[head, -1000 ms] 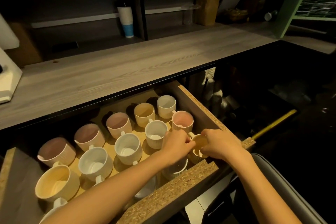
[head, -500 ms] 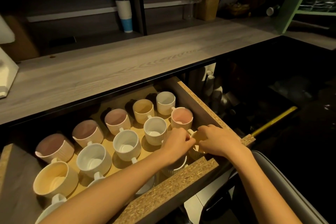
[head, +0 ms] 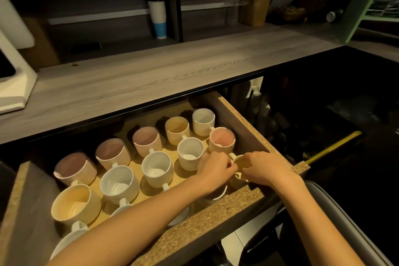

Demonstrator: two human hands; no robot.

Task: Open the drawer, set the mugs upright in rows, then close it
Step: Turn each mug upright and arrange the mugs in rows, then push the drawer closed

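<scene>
The drawer (head: 244, 119) stands pulled out under the counter, holding several upright ribbed mugs in rows, pink, yellow and white. At its front right corner both hands grip one yellow mug (head: 240, 161): my left hand (head: 216, 170) on its left side near the handle, my right hand (head: 266, 167) over its right rim. The mug's body is mostly hidden by the hands. A white mug (head: 216, 197) sits partly hidden under my left wrist. A pink mug (head: 222, 139) stands just behind the held one.
The chipboard front edge of the drawer (head: 205, 224) lies below my forearms. A grey wood counter (head: 151, 75) runs above. A white and blue tumbler (head: 158, 19) stands on the back shelf. A white appliance (head: 13, 67) sits at far left.
Both hands stay on the yellow mug at the front right corner, shifting only slightly. The camera view has tipped a little; the other mugs have not moved.
</scene>
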